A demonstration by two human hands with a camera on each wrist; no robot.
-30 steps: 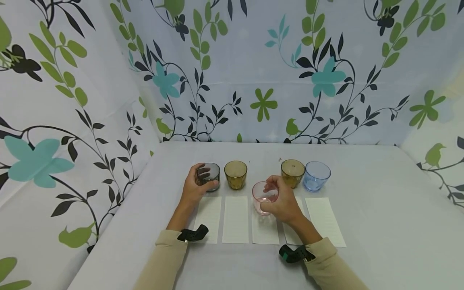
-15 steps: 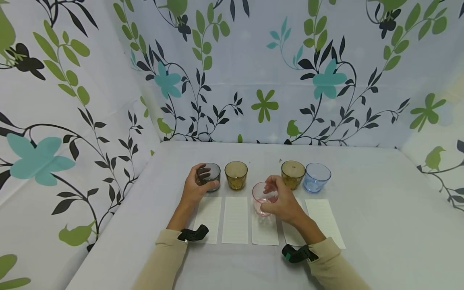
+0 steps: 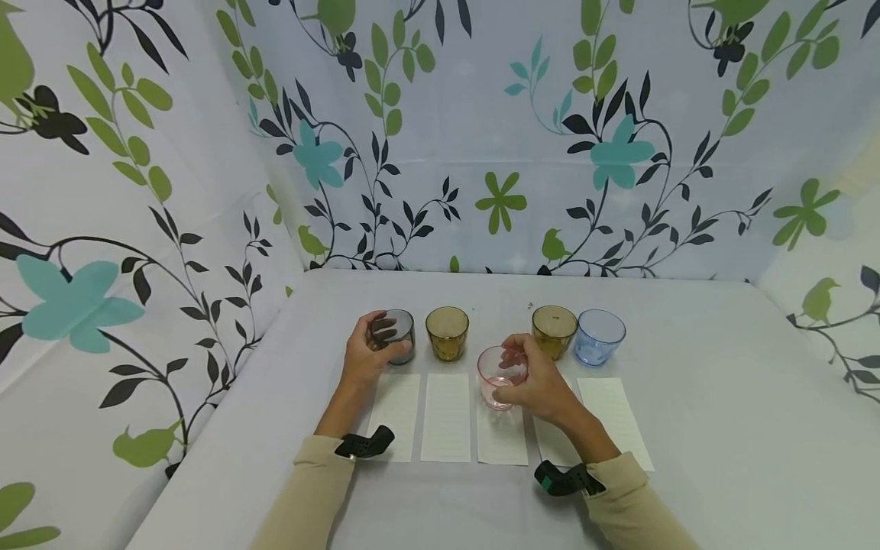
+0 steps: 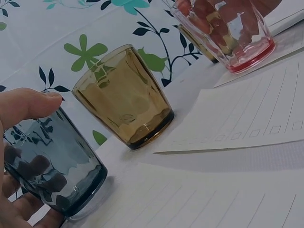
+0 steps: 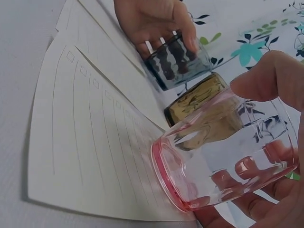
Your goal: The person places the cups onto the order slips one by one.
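My left hand (image 3: 360, 359) grips a smoky grey glass tumbler (image 3: 406, 327), thumb on the near side and fingers round the far side. In the left wrist view this grey tumbler (image 4: 78, 166) stands upright with its base at the table, just behind the first paper strip. My right hand (image 3: 541, 388) holds a clear pink tumbler (image 3: 492, 376) over the far end of the middle paper strip (image 3: 502, 439). Its thumb and fingers wrap opposite sides in the right wrist view, where the pink base (image 5: 166, 178) is close over the lined paper (image 5: 90, 142).
An amber tumbler (image 3: 447, 336) stands right of the grey one. Another amber tumbler (image 3: 554, 328) and a blue tumbler (image 3: 600, 338) stand side by side behind my right hand. Several lined paper strips (image 3: 448, 420) lie in a row on the white table (image 3: 722, 397). Patterned cloth (image 3: 440, 153) hangs behind.
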